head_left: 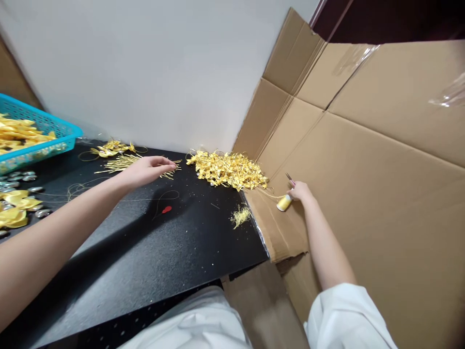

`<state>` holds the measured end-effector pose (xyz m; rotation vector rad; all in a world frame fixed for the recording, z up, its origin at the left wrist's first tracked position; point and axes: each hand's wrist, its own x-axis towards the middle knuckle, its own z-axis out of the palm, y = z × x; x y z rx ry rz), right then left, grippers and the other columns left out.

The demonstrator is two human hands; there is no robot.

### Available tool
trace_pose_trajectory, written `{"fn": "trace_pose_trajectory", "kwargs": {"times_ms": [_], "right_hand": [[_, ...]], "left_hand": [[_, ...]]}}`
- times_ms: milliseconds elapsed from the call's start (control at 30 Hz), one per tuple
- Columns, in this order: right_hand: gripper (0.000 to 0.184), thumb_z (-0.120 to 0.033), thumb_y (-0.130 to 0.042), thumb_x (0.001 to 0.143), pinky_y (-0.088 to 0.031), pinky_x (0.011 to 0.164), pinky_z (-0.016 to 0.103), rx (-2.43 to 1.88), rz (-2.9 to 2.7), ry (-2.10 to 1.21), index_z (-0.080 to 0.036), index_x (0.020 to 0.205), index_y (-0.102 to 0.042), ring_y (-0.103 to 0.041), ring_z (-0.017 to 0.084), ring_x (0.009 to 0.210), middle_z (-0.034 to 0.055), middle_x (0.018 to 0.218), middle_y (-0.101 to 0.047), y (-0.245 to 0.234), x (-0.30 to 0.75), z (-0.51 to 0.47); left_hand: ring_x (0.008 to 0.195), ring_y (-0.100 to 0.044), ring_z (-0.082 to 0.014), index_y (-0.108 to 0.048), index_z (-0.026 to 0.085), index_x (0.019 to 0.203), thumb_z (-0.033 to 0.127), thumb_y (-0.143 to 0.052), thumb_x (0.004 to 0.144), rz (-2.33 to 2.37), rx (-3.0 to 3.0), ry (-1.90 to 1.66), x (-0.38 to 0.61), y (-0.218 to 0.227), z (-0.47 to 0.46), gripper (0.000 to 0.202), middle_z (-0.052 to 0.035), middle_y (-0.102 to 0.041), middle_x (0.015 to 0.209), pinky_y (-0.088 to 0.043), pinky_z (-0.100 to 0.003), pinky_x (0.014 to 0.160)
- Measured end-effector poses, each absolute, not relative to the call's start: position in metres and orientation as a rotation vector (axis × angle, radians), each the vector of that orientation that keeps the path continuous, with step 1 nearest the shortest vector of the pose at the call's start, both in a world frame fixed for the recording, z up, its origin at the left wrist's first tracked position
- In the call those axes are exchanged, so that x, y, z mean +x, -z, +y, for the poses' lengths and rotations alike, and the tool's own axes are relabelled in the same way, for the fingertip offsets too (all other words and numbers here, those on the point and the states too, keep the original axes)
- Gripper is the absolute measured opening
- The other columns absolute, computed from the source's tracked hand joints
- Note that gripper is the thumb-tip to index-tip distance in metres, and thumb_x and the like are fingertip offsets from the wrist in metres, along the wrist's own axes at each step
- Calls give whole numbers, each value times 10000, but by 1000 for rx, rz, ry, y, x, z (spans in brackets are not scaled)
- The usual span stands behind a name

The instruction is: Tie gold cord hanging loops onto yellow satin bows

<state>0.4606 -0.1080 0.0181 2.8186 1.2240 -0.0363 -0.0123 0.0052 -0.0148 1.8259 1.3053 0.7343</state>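
Observation:
My left hand [154,169] hovers over the black table, above a bundle of thin gold twist ties [121,164]. Its fingers are outstretched, the thumb lies near the fingertips, and nothing shows in it. My right hand [301,190] is closed by the cardboard on a pair of small scissors [290,179], whose metal points stick out; the handles are mostly hidden. Right beneath those fingers is a spool of yellow thread [284,202]; I cannot tell whether they grip it too. A red teardrop-shaped piece [166,209] lies beside a loop of thin thread [169,193] on the table.
A heap of yellow ribbon bows [228,169] sits against the wall, with thread scraps [241,215] nearer me. At left are a blue basket [69,130] of yellow ribbon pieces, silvery beads [43,213] and more yellow bows [14,208]. Tall cardboard [381,194] walls the right side.

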Motion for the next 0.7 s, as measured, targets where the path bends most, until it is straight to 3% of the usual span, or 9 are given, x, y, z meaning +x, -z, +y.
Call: {"fn": "trace_pose_trajectory", "kwargs": {"times_ms": [100,233,400,533,600,700], "right_hand": [[347,-355,-597,925,-549,865,405,2811,1219,44,-153,1207,-582,-631,204,1021,94,1197,-615,-20,460,-119],[376,-313,-736,793,-529,796,352,2822,1263,-32,-131,1109,-644,-664,252,989,155,1104,-671,-22,456,-130],[290,-259,-672,813,-492,788,304,2844,1313,-154,-168,1088,-648,-657,254,1040,154,1136,-674,-21,455,-132],[325,-348,-692,791,-491,780,310,2862,1304,-190,-169,1058,-640,-670,260,993,148,1083,-682,-23,452,-131],[380,-433,-600,861,-486,825,339,2882,1300,-268,-159,1125,-595,-642,285,1074,177,1174,-640,-23,444,-134],[473,-505,-318,979,-472,862,370,2897,1302,-373,-144,1231,-492,-603,296,1157,210,1260,-582,-13,427,-150]], "left_hand": [[1176,-567,-280,-689,207,1011,465,-621,796,1315,1824,-731,-12,16,7,343,-49,-700,1230,-393,-335,1011],[1165,-574,-270,-695,208,992,463,-627,790,1318,1829,-728,-11,17,7,332,-41,-712,1203,-388,-322,1014],[1130,-592,-254,-701,211,957,436,-630,768,1327,1824,-753,-11,15,5,302,-28,-715,1199,-421,-306,967],[1101,-605,-257,-706,220,948,466,-630,755,1361,1824,-745,-12,13,5,321,-25,-733,1147,-430,-299,934],[1071,-612,-254,-709,217,949,471,-623,758,1382,1838,-741,-15,12,7,329,-29,-740,1111,-432,-294,906],[988,-620,-243,-703,214,996,514,-597,777,1427,1933,-733,-23,14,14,386,-34,-743,1048,-436,-296,836]]}}
